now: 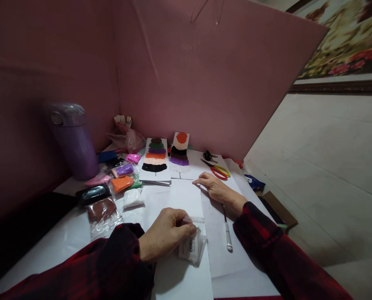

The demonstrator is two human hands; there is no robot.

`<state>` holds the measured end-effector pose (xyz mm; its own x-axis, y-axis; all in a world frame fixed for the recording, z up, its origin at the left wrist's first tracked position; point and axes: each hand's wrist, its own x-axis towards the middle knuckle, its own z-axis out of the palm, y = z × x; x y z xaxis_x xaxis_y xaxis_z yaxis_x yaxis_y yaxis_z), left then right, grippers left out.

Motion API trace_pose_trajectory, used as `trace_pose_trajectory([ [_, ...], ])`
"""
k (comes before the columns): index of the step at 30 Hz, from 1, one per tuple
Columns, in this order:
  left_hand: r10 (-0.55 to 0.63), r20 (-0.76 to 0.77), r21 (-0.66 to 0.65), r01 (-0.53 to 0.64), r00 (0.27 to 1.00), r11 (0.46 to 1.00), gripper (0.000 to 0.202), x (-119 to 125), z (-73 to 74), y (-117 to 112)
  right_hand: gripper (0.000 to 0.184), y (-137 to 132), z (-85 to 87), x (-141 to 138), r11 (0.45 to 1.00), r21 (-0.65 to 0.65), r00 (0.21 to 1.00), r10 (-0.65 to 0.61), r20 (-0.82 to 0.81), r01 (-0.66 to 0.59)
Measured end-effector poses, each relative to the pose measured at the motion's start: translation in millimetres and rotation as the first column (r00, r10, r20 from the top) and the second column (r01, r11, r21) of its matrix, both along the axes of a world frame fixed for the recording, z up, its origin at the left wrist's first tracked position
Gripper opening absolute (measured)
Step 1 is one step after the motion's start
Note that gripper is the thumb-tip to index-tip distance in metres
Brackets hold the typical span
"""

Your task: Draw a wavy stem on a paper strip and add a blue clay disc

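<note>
My left hand point(167, 233) pinches the top of a small clear plastic bag point(192, 250) with a printed label, between thumb and forefinger. Beneath it lies a long white card point(182, 279) on the table. My right hand point(215, 187) rests near the card's far end, its forefinger stretched out to the left and its other fingers partly hidden; I see nothing held in it. A tool with a striped white handle point(228, 237) lies by my right wrist. Just beyond that hand are red-and-yellow-handled scissors point(220, 171).
Two cards with coloured feather-like bands, one point(154, 156) beside the other point(180, 152), stand at the back. Bagged clay, including orange point(121, 183), white point(133, 198) and brown point(101, 210) packs, lies left. A purple bottle point(75, 141) stands by the pink partition point(204, 83).
</note>
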<state>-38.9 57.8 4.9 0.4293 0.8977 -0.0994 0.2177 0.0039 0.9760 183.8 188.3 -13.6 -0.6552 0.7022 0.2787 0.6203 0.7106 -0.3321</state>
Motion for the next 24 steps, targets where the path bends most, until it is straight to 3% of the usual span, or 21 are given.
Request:
trace_pose_trajectory([
  [6, -0.004, 0.0, 0.008, 0.004, 1.0, 1.0, 0.017, 0.2, 0.6, -0.4, 0.045, -2.3, 0.2, -7.1, 0.998, 0.051, 0.999, -0.023, 0.04, 0.021],
  [14, 0.0, -0.013, -0.003, 0.0, 1.0, 1.0, 0.019, 0.0, 1.7, -0.5, 0.043, 2.7, -0.3, 4.2, 0.993, -0.116, 0.99, -0.013, -0.138, -0.004],
  [24, -0.001, -0.017, 0.007, 0.001, 1.0, 1.0, 0.019, 0.5, 0.3, 0.6, 0.034, 1.7, -8.8, -7.1, 0.997, 0.023, 0.996, -0.068, -0.055, 0.069],
])
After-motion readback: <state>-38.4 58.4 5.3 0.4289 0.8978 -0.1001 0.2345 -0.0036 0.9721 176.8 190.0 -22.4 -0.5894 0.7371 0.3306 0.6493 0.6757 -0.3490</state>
